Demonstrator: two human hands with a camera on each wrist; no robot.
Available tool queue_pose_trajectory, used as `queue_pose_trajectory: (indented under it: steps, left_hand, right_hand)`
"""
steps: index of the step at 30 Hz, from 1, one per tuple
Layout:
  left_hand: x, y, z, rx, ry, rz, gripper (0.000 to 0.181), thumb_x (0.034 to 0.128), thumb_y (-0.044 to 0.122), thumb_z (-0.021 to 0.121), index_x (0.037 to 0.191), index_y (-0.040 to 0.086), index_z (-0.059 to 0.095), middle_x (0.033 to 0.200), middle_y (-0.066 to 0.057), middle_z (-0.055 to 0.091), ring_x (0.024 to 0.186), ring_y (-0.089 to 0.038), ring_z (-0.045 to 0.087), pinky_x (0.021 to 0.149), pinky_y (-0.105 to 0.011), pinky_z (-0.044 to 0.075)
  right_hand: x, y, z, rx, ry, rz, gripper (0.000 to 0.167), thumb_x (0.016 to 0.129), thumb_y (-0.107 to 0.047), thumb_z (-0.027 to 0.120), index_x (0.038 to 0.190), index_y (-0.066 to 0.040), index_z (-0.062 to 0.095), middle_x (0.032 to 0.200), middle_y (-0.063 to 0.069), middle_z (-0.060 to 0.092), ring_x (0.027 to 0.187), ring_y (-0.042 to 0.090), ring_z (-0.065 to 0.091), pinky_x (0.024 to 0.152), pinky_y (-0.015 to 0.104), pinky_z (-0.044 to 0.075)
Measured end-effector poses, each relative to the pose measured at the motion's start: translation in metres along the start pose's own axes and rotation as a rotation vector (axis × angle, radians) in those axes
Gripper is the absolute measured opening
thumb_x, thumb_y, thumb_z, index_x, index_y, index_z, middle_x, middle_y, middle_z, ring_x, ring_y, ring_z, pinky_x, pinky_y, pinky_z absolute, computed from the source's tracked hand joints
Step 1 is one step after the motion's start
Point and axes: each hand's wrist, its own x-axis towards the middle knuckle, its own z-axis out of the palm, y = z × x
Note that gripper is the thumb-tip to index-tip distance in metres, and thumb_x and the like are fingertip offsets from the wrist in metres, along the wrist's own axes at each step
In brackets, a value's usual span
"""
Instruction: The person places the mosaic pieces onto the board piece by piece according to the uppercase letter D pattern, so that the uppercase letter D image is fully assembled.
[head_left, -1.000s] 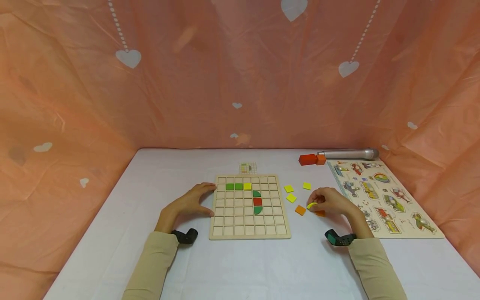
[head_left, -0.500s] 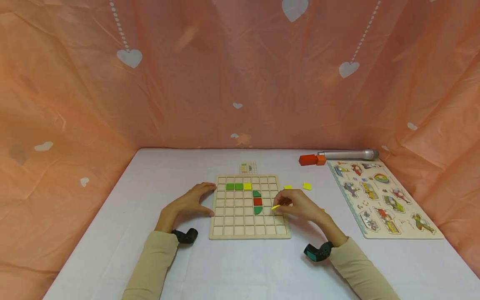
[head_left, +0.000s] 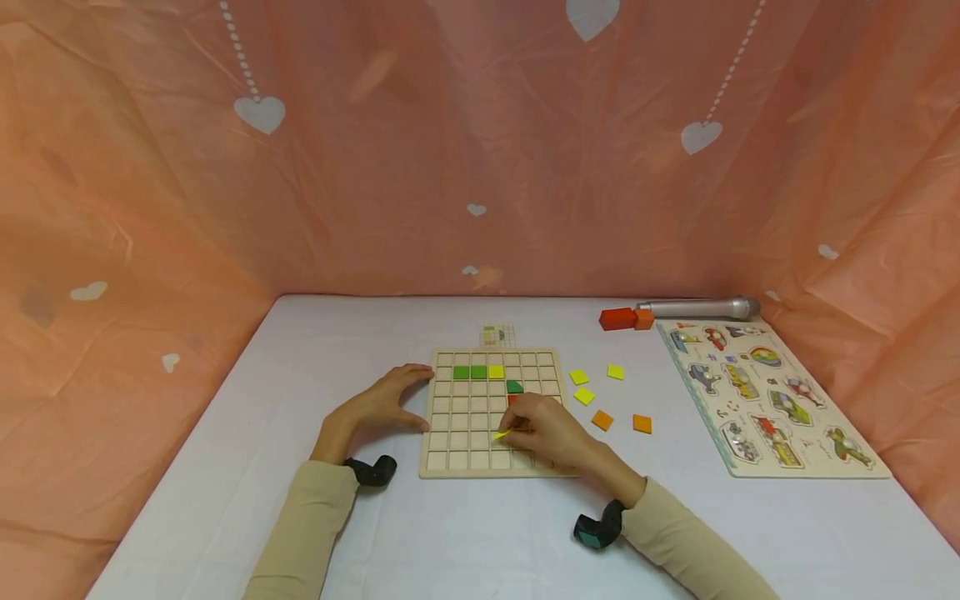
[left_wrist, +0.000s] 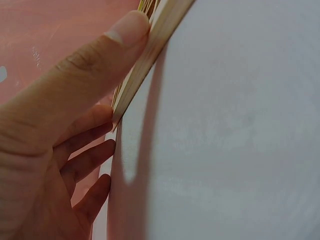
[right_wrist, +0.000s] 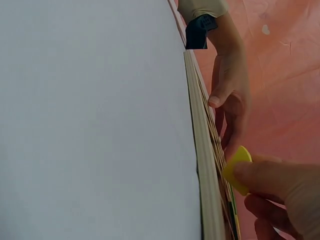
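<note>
A wooden grid board [head_left: 498, 474] lies flat mid-table. Two green square tiles [head_left: 470, 372] and a yellow one [head_left: 496, 372] sit in one of its upper rows. A rounded green tile [head_left: 514, 387] and a partly covered red tile [head_left: 512, 400] are lower down. My left hand [head_left: 378, 404] rests against the board's left edge, thumb and fingertips touching it. Over the board's lower middle, my right hand [head_left: 555, 431] pinches a thin yellow tile [right_wrist: 237, 170] between thumb and fingers. That tile shows a curved edge in the right wrist view and is held tilted. My right hand hides several cells.
Loose yellow tiles [head_left: 584, 397] and orange tiles [head_left: 602, 420] lie right of the board. Farther right is a picture puzzle board [head_left: 772, 400]. Red and orange blocks [head_left: 617, 319] and a silver microphone [head_left: 697, 308] stand behind. A small pattern card [head_left: 497, 335] lies beyond the grid.
My right hand has carried the yellow tile leftward from among the loose tiles to over the board's lower middle. My left hand has stayed at the board's left edge.
</note>
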Motion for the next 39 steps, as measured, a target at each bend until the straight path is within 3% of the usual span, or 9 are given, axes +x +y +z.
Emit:
queue_pose_trajectory:
  steps: [6, 14, 22, 30, 35, 39]
  left_hand:
    - [0.000, 0.000, 0.001, -0.002, 0.001, -0.004, 0.088, 0.0685, 0.034, 0.082, 0.138, 0.000, 0.040, 0.143, -0.018, 0.037, 0.134, -0.037, 0.028, 0.110, -0.052, 0.024]
    - [0.000, -0.001, 0.001, 0.000, 0.003, -0.007, 0.089, 0.0683, 0.035, 0.082, 0.138, 0.000, 0.040, 0.142, -0.018, 0.037, 0.134, -0.038, 0.028, 0.110, -0.053, 0.024]
    - [0.001, -0.002, 0.001, -0.001, 0.006, -0.004, 0.088, 0.0683, 0.035, 0.082, 0.138, 0.000, 0.041, 0.142, -0.018, 0.037, 0.134, -0.039, 0.027, 0.110, -0.054, 0.022]
    - [0.001, -0.002, 0.001, -0.005, 0.007, 0.003, 0.089, 0.0683, 0.035, 0.082, 0.138, 0.000, 0.040, 0.142, -0.018, 0.037, 0.134, -0.038, 0.028, 0.110, -0.052, 0.024]
    - [0.001, -0.002, 0.001, -0.009, 0.008, 0.013, 0.089, 0.0681, 0.034, 0.082, 0.138, -0.001, 0.040, 0.142, -0.018, 0.037, 0.133, -0.037, 0.030, 0.110, -0.051, 0.025]
    - [0.001, -0.002, 0.001, -0.003, 0.008, 0.015, 0.089, 0.0680, 0.034, 0.082, 0.138, -0.001, 0.040, 0.142, -0.019, 0.037, 0.133, -0.037, 0.030, 0.109, -0.051, 0.025]
  right_hand:
    - [0.001, 0.001, 0.001, -0.065, -0.023, -0.072, 0.007, 0.076, -0.020, 0.077, 0.080, -0.019, 0.072, 0.078, -0.015, 0.062, 0.079, 0.003, 0.053, 0.072, 0.020, 0.047]
    - [0.000, 0.001, -0.002, -0.112, -0.079, -0.149, 0.006, 0.078, -0.016, 0.075, 0.084, -0.015, 0.075, 0.088, -0.008, 0.064, 0.087, 0.006, 0.055, 0.080, 0.022, 0.048]
    - [0.003, 0.001, 0.002, -0.132, -0.071, -0.144, 0.007, 0.080, -0.014, 0.074, 0.086, -0.017, 0.073, 0.088, -0.009, 0.063, 0.088, 0.006, 0.055, 0.081, 0.024, 0.048]
    - [0.004, 0.000, 0.003, -0.121, -0.078, -0.089, 0.008, 0.081, -0.016, 0.074, 0.088, -0.018, 0.071, 0.088, -0.011, 0.063, 0.086, 0.004, 0.053, 0.078, 0.022, 0.047]
    - [0.004, 0.002, -0.004, -0.069, -0.075, -0.058, 0.011, 0.081, -0.015, 0.073, 0.092, -0.016, 0.071, 0.089, -0.011, 0.064, 0.085, 0.006, 0.054, 0.075, 0.022, 0.047]
    - [0.001, 0.004, -0.017, -0.021, -0.042, -0.023, 0.016, 0.081, -0.010, 0.072, 0.097, -0.011, 0.070, 0.091, -0.003, 0.064, 0.081, 0.014, 0.055, 0.069, 0.024, 0.049]
